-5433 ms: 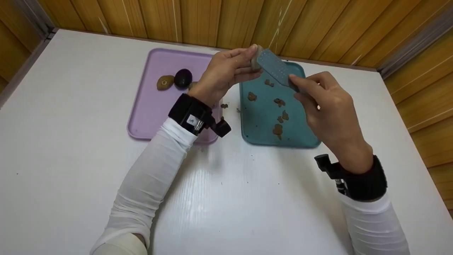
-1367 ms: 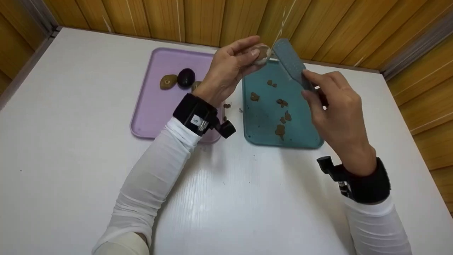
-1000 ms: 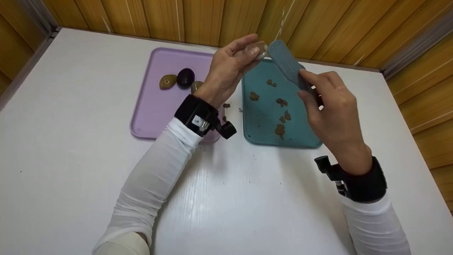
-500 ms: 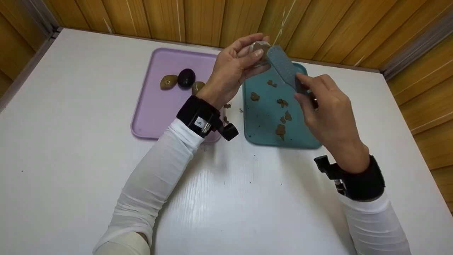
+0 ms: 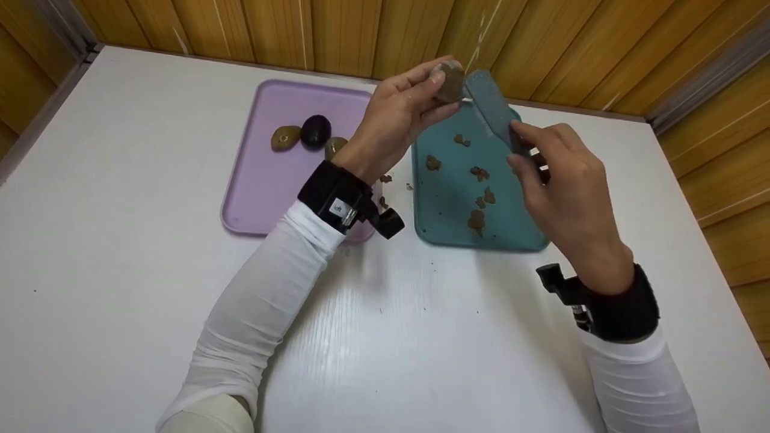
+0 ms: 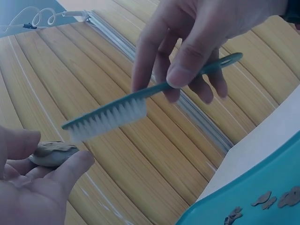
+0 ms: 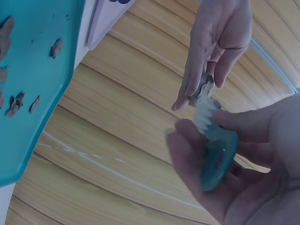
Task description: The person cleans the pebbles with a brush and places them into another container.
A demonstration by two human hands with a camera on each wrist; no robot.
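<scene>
Over white table (image 5: 120, 198) w/ wood-panel walls (image 5: 337, 30), hands grip stone (image 5: 450, 81) & brush (image 5: 494, 114).

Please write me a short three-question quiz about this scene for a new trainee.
1. Which hand holds the teal brush?
2. True or false: the stone pinched by the left hand rests on the purple tray.
3. Brown bits of dirt lie on which tray? A purple, B teal, C neither.

Key: 1. The right hand. 2. False; it is held in the air, above the teal tray. 3. B.
</scene>
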